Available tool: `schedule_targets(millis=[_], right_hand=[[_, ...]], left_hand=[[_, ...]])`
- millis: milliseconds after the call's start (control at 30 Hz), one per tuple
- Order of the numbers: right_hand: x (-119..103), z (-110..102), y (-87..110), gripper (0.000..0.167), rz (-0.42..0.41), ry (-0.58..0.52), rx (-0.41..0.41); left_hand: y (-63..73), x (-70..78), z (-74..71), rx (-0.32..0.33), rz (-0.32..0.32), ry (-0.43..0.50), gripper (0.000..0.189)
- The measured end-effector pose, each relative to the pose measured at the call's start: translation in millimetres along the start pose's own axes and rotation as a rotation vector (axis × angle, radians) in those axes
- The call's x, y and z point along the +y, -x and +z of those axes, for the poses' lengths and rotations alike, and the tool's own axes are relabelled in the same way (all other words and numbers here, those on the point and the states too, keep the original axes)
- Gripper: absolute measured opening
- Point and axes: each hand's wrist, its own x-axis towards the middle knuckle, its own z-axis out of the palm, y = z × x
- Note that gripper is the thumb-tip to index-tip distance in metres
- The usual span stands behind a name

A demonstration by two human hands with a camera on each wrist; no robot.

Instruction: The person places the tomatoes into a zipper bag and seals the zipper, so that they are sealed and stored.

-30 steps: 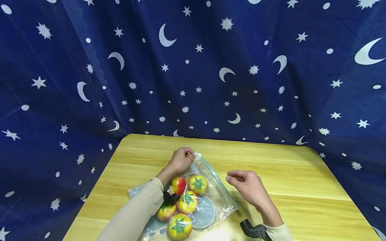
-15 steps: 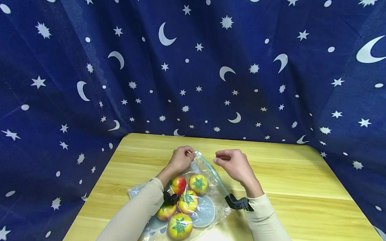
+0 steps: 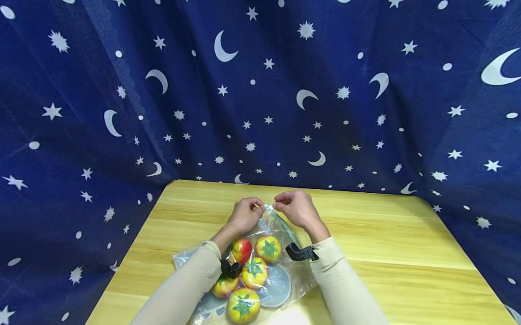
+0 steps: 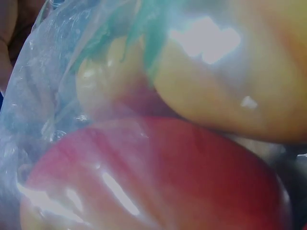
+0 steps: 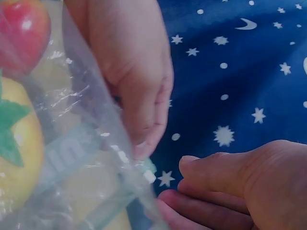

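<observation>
A clear zip bag (image 3: 301,279) with a green closure strip lies on the table, holding several yellow-red fruits (image 3: 243,305) with green leafy tops and a redder fruit (image 3: 241,250). My left hand (image 3: 246,215) pinches the bag's far corner beside the white slider (image 3: 269,207). Just right of that slider is my right hand (image 3: 297,208). In the right wrist view its thumb (image 5: 211,175) and fingers are apart, with nothing between them, close to the slider (image 5: 149,176). The left wrist view is filled by the red fruit (image 4: 158,177) and others behind plastic.
The wooden table (image 3: 383,245) extends to the right of the bag and behind it. A dark blue curtain (image 3: 280,110) with white moons and stars hangs behind and at the sides. Pale blue round shapes (image 3: 277,285) show under the fruits.
My right hand has moved left and away from me, from beside the closure strip to the slider at the far corner. My left hand and the fruits have stayed in place.
</observation>
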Motion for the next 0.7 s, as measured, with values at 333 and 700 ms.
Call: schedule_targets(millis=[333, 700], right_hand=[[9.7, 21.2, -13.8, 0.014, 0.017, -0.014, 0.018], [18.0, 32.0, -13.3, 0.01, 0.112, -0.157, 0.065]], left_hand=[[-0.7, -0.9, 0.4, 0.002, 0.009, -0.003, 0.012], [-0.8, -3.3, 2.9, 0.01, 0.015, 0.001, 0.013]])
